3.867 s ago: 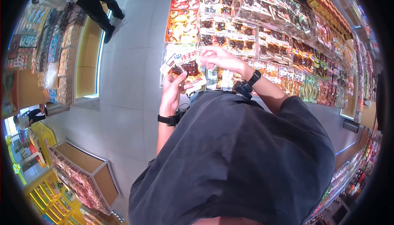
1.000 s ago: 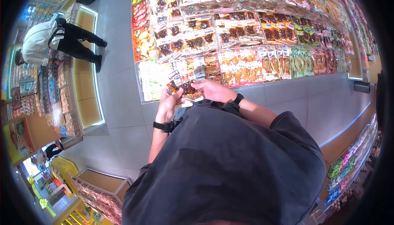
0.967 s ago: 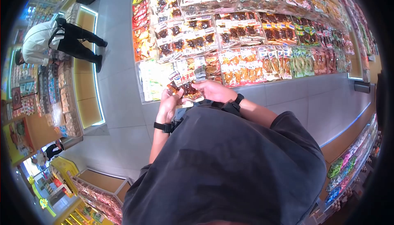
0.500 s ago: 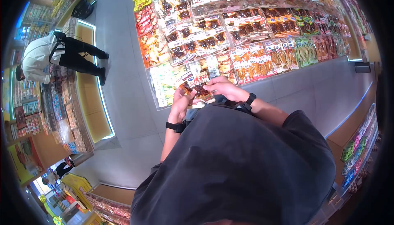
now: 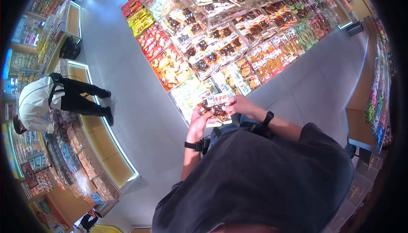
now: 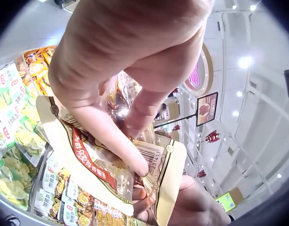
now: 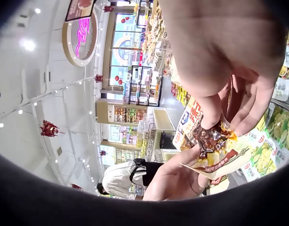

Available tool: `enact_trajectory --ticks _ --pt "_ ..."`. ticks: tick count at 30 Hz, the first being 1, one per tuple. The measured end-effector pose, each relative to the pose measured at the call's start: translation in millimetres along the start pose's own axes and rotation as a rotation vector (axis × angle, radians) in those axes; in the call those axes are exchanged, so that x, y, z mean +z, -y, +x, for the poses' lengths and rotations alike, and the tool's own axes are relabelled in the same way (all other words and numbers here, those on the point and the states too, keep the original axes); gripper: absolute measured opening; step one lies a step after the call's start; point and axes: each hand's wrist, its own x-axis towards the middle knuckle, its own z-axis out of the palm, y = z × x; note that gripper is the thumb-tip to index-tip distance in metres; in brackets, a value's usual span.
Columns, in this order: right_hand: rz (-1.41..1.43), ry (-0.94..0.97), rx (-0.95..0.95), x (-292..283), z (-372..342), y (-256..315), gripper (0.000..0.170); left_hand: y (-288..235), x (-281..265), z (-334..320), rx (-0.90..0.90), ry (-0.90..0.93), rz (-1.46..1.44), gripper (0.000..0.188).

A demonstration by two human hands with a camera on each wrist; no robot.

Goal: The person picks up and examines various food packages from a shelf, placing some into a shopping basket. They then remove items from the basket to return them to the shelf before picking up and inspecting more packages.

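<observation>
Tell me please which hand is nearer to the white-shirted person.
Left. The left hand grips the packet on the side toward the white-shirted person; the right hand holds the opposite side, farther away.

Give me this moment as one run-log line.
Left hand: grips flat, cream-edged plastic packet of dark food; right hand: pinches packet's right side; packet: front toward head camera; beyond: rows of colourful plastic snack bags
</observation>
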Motion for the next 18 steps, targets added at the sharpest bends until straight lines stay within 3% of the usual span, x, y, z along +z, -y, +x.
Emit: enact_trajectory --ticks 6,10,14,18 --pt "-0.002 0.057 -0.157 32 0 -14 0.018 -11 -36 -24 0.018 0.043 0.030 0.034" --pt "0.019 -0.057 -0.261 55 -9 -13 0.021 -31 -41 -26 0.084 0.106 0.112 0.034" --pt "0.214 -0.148 -0.248 97 -42 -19 0.020 -39 -50 -50 0.108 0.104 0.210 0.038" --pt "0.304 -0.120 -0.342 132 -54 -55 0.019 -33 -66 -94 0.070 0.134 0.234 0.037"
